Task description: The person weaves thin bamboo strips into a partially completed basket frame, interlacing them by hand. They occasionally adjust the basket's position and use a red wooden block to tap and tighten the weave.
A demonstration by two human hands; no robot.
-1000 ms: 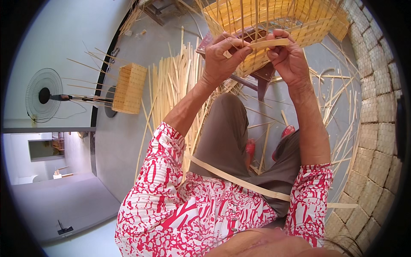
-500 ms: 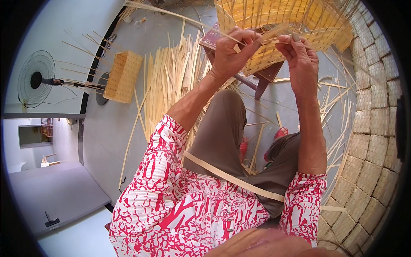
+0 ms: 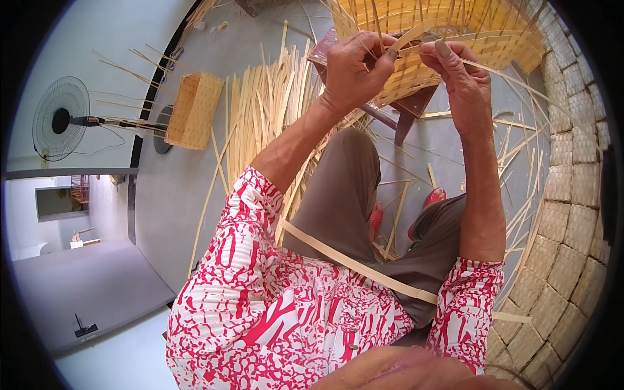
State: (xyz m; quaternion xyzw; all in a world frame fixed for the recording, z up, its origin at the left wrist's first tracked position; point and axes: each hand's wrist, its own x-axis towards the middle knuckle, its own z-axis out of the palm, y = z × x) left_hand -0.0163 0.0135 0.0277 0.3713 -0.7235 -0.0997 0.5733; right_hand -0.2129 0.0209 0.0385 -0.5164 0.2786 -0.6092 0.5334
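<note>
Two pinches still going: left grip (image 3: 354, 71) closed on a flat strip (image 3: 411, 36) by the basket (image 3: 416, 77), right grip (image 3: 460, 70) on a splint (image 3: 520, 81) now trailing rightward.

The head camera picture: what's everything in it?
Floor: one, grey, around the person
Large basket: one, yellow, top right
Stool: one, brown, under large basket
Small basket: one, yellow, left
Fan: one, grey and black, far left
Floor strips: many, pale, both sides
Lap strip: one, pale, across lap
Held strips: count unclear, pale, top
Woven panels: many, tan, right edge
Door-like panel: one, grey, lower left
Shoes: two, red, centre
Trousers: one pair, brown, centre
Shirt: one, red and white, bottom
Left hand: one, top centre
Right hand: one, beside it
</note>
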